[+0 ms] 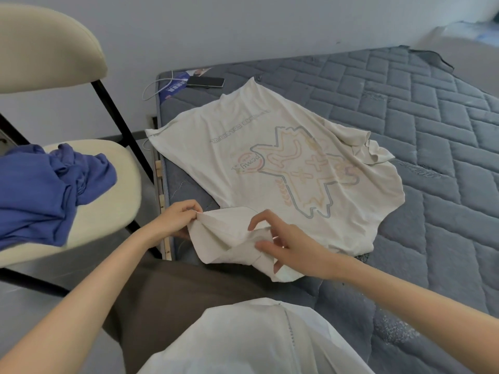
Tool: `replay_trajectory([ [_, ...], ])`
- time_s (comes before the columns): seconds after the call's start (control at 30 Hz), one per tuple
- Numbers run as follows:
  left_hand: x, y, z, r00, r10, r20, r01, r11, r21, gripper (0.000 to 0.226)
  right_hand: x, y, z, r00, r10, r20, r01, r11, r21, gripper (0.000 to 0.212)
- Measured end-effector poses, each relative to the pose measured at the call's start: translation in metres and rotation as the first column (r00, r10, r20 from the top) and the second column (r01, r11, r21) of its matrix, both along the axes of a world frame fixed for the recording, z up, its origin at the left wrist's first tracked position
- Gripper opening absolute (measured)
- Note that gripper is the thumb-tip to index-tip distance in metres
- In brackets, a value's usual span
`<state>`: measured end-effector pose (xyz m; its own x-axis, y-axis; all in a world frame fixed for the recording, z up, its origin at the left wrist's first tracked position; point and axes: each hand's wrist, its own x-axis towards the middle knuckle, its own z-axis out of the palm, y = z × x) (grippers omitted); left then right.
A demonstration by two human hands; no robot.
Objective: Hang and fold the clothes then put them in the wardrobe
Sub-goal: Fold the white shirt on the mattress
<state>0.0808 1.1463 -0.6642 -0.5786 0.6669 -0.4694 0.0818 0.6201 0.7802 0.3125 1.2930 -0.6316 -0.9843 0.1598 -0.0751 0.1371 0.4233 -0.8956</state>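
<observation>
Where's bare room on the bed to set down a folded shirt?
Free: the wide stretch of mattress right of the T-shirt, out to the far edge. A narrower strip of the chair seat beside the blue garment. Crowded: the far left corner, with phone and cable, and the near edge, where the left hand and right hand grip the T-shirt.

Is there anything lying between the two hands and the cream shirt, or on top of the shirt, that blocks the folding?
Nothing visible does. The left hand and the right hand both pinch the cream shirt at its near edge. The phone lies on the mattress beyond the shirt's far edge, apart.
</observation>
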Motion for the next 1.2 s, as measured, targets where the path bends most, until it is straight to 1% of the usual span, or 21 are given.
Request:
replay_trajectory([
  [0.07, -0.002, 0.010, 0.009, 0.978, 0.102, 0.181, -0.118, 0.990, 0.081, 0.022, -0.002, 0.010, 0.003, 0.988, -0.146, -0.050, 0.143, 0.987, -0.067, 0.020],
  [0.17, -0.004, 0.034, 0.024, 0.896, 0.179, 0.407, -0.276, 0.941, 0.194, 0.016, -0.003, 0.036, 0.004, 0.931, -0.358, -0.072, 0.340, 0.922, -0.186, 0.020],
  [0.23, -0.002, 0.055, 0.032, 0.835, 0.181, 0.520, -0.332, 0.919, 0.213, 0.015, -0.001, 0.055, 0.001, 0.880, -0.472, -0.052, 0.446, 0.859, -0.251, 0.021],
  [0.3, 0.001, 0.077, 0.035, 0.807, 0.126, 0.577, -0.308, 0.924, 0.228, 0.023, 0.001, 0.071, -0.004, 0.832, -0.554, -0.025, 0.528, 0.805, -0.271, 0.021],
  [0.37, 0.006, 0.098, 0.033, 0.817, 0.060, 0.574, -0.260, 0.926, 0.273, 0.035, 0.003, 0.086, -0.013, 0.785, -0.619, 0.021, 0.605, 0.759, -0.240, 0.020],
  [0.43, 0.012, 0.113, 0.028, 0.840, 0.090, 0.535, -0.294, 0.904, 0.311, 0.045, 0.005, 0.102, -0.024, 0.723, -0.685, 0.090, 0.685, 0.694, -0.222, 0.023],
  [0.47, 0.015, 0.118, 0.022, 0.870, 0.128, 0.477, -0.308, 0.895, 0.322, 0.048, 0.007, 0.109, -0.030, 0.685, -0.716, 0.136, 0.725, 0.651, -0.225, 0.026],
  [0.5, 0.018, 0.121, 0.015, 0.911, 0.158, 0.381, -0.290, 0.902, 0.320, 0.049, 0.009, 0.116, -0.036, 0.648, -0.736, 0.195, 0.760, 0.609, -0.226, 0.031],
  [0.53, 0.019, 0.122, 0.007, 0.951, 0.167, 0.261, -0.243, 0.924, 0.294, 0.051, 0.012, 0.121, -0.042, 0.620, -0.740, 0.262, 0.785, 0.581, -0.216, 0.036],
  [0.57, 0.019, 0.122, -0.002, 0.978, 0.152, 0.145, -0.184, 0.951, 0.248, 0.054, 0.015, 0.123, -0.047, 0.601, -0.727, 0.333, 0.797, 0.576, -0.182, 0.041],
  [0.63, 0.016, 0.118, -0.019, 0.996, 0.090, -0.009, -0.088, 0.987, 0.134, 0.060, 0.020, 0.123, -0.056, 0.592, -0.674, 0.443, 0.780, 0.618, -0.103, 0.053],
  [0.7, 0.014, 0.116, -0.034, 0.994, 0.033, -0.107, -0.034, 0.999, -0.007, 0.074, 0.022, 0.118, -0.063, 0.603, -0.629, 0.491, 0.759, 0.643, -0.108, 0.060],
  [0.73, 0.013, 0.116, -0.039, 0.985, 0.000, -0.175, -0.017, 0.995, -0.096, 0.082, 0.022, 0.114, -0.065, 0.610, -0.603, 0.514, 0.746, 0.655, -0.118, 0.059],
  [0.77, 0.013, 0.116, -0.043, 0.968, -0.037, -0.249, -0.008, 0.984, -0.177, 0.084, 0.023, 0.110, -0.068, 0.625, -0.568, 0.535, 0.720, 0.684, -0.116, 0.053],
  [0.83, 0.013, 0.118, -0.049, 0.933, -0.097, -0.345, -0.002, 0.962, -0.275, 0.070, 0.024, 0.100, -0.074, 0.681, -0.483, 0.550, 0.599, 0.800, -0.038, 0.034],
  [0.87, 0.012, 0.118, -0.051, 0.923, -0.119, -0.367, 0.002, 0.953, -0.302, 0.058, 0.025, 0.096, -0.077, 0.706, -0.452, 0.545, 0.517, 0.855, 0.040, 0.033],
  [0.93, 0.009, 0.117, -0.052, 0.901, -0.166, -0.401, 0.018, 0.938, -0.346, 0.035, 0.026, 0.091, -0.079, 0.731, -0.420, 0.538, 0.391, 0.904, 0.175, 0.043],
  [0.97, 0.007, 0.116, -0.051, 0.893, -0.185, -0.409, 0.034, 0.936, -0.349, 0.029, 0.026, 0.090, -0.078, 0.740, -0.403, 0.539, 0.351, 0.914, 0.201, 0.046],
  [1.03, 0.004, 0.113, -0.051, 0.900, -0.183, -0.396, 0.062, 0.953, -0.297, 0.030, 0.027, 0.092, -0.072, 0.759, -0.349, 0.549, 0.286, 0.937, 0.200, 0.047],
  [1.1, 0.002, 0.110, -0.051, 0.928, -0.117, -0.354, 0.057, 0.982, -0.178, 0.028, 0.029, 0.093, -0.064, 0.775, -0.275, 0.569, 0.218, 0.961, 0.167, 0.047],
  [1.2, 0.003, 0.106, -0.049, 0.960, -0.037, -0.279, 0.029, 0.999, -0.032, 0.026, 0.036, 0.088, -0.058, 0.774, -0.184, 0.606, 0.094, 0.979, 0.178, 0.058],
])
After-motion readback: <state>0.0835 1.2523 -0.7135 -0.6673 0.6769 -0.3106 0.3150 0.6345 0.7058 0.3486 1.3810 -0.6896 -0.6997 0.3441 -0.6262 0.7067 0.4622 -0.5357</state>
